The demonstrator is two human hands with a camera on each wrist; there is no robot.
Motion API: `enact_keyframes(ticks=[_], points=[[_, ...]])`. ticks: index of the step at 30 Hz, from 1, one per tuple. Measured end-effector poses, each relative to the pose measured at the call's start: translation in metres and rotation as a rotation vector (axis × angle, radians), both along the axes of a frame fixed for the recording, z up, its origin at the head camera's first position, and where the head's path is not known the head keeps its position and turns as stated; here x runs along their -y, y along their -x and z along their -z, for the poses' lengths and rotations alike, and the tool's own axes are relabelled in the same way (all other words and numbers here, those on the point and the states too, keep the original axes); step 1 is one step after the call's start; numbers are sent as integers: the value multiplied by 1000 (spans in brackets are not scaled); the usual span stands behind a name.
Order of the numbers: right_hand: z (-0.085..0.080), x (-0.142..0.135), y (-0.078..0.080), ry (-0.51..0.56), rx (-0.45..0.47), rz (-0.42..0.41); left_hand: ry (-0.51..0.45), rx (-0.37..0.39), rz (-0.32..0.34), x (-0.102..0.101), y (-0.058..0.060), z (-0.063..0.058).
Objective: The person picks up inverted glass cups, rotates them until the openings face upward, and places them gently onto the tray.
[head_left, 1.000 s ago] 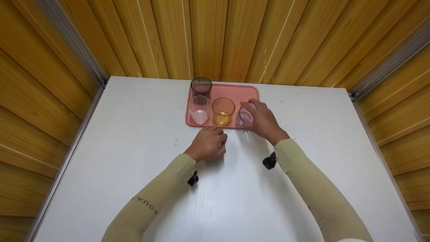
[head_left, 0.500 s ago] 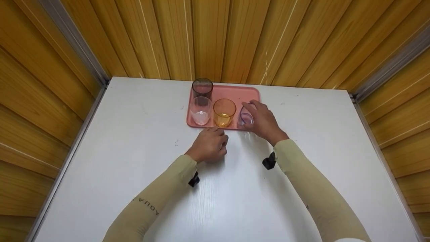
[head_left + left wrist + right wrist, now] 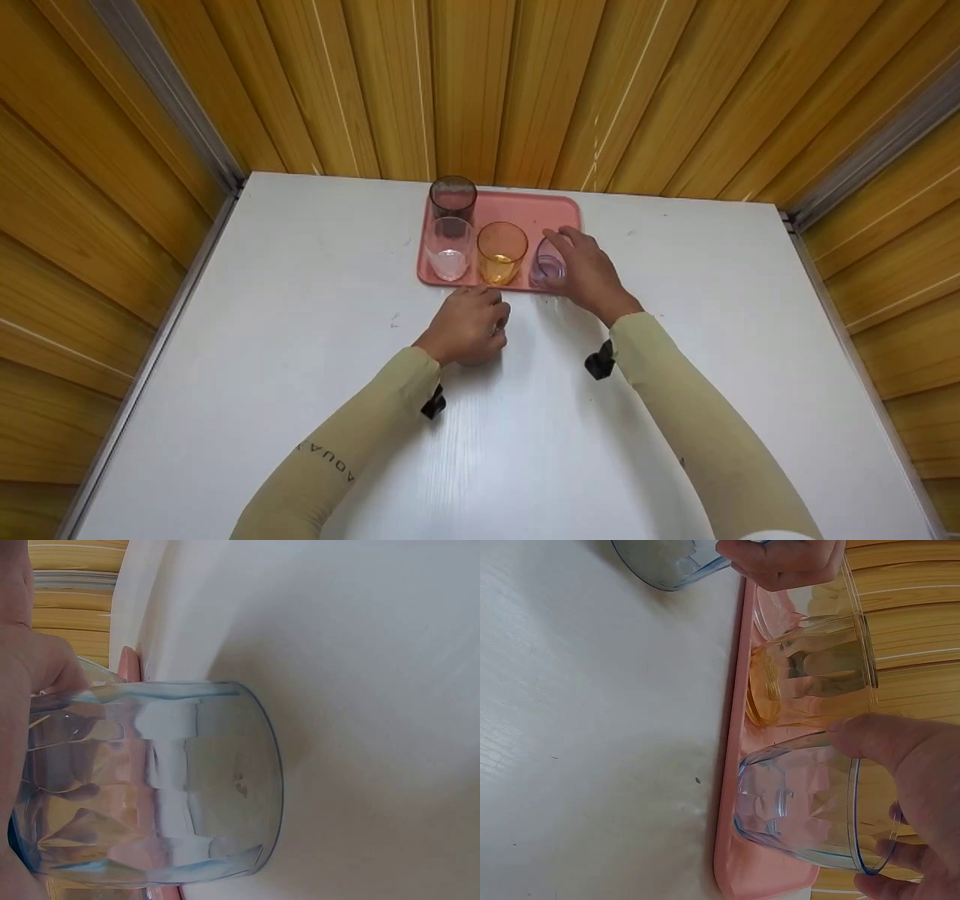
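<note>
My left hand (image 3: 466,326) holds a clear blue-tinted tumbler (image 3: 187,787), mostly hidden under the hand in the head view. Its thin-edged end faces down at the white table; contact there is unclear. With thumb and fingers round its rim, my right hand (image 3: 589,274) grips another clear blue-tinted tumbler (image 3: 795,799). That one stands upright on the front right of a pink tray (image 3: 525,202). An amber tumbler (image 3: 501,251) is between the hands on the tray. Left of it stands a clear tumbler (image 3: 450,251), with a dark grey tumbler (image 3: 453,196) behind.
The tray lies near the back edge of the white table (image 3: 300,300). Wood-look panels (image 3: 465,90) rise behind it and on both sides. Black wrist devices (image 3: 599,361) hang below both sleeves.
The scene sits slightly lower in the head view. Both hands keep their holds, and the right hand with its tumbler has barely shifted.
</note>
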State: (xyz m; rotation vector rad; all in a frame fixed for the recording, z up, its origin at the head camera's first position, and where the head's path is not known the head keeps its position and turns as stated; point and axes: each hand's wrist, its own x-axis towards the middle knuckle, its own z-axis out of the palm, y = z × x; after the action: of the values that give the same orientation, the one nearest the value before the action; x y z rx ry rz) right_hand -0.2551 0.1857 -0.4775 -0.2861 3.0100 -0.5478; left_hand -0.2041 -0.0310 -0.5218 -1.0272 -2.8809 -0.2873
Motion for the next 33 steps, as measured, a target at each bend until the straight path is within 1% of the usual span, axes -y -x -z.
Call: enact_keyframes(ticks=[11,16,25,30,33], points=[[1,-1,4,1,35,15,10,-13,-4,-1,0,1],[0,-3,5,6,45,8,7,-5,-5,-1,0,0],[0,-4,8,45,48,-7,17,-5,-9,-1,0,0],[0,-5,8,43,71,15,2,-5,-4,-1,0,0],[1,-7,7,61,86,31,-1,-7,-2,-1,0,0]])
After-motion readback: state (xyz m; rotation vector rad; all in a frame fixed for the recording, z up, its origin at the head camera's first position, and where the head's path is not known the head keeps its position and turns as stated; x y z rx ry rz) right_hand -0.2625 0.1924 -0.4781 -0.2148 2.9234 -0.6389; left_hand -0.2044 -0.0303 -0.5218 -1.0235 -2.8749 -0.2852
